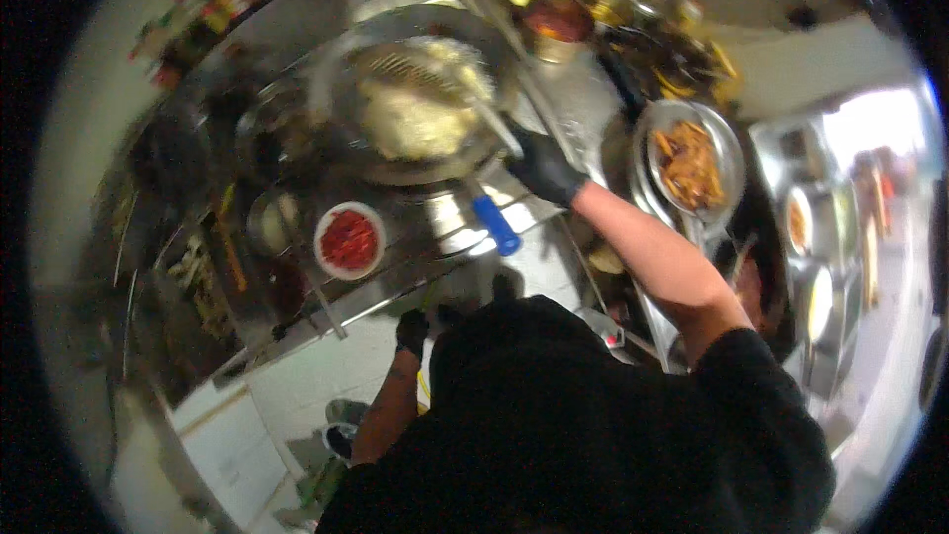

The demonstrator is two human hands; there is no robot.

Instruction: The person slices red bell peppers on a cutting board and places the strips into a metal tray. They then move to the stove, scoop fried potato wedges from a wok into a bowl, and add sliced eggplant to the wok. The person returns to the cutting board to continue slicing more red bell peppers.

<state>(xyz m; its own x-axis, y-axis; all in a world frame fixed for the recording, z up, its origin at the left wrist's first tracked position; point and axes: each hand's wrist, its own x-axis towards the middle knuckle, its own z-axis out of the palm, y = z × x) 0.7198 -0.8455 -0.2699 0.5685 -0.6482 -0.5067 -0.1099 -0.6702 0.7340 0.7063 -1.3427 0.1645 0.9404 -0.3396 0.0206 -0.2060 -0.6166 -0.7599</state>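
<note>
My right hand (545,167), in a black glove, is closed around the handle of a slotted metal utensil (411,78), a skimmer or turner, blurred. Its slotted head is over pale yellow food (419,122) inside a large wok (400,176). A blue-sleeved handle (497,226) sticks out from the wok's near side, below my right hand. Down by the front edge of the range is my left hand (412,330), also black-gloved. Its fingers are too dark to make out. Left of the blue handle stands a white bowl (350,240) of red cut food.
At right, a metal strainer (734,163) holds brown fried pieces (688,167). Behind the wok stands a metal container of reddish liquid (557,18), near several seasoning pots. More pans (819,311) line the far right counter. The range's front edge (378,308) runs before my body.
</note>
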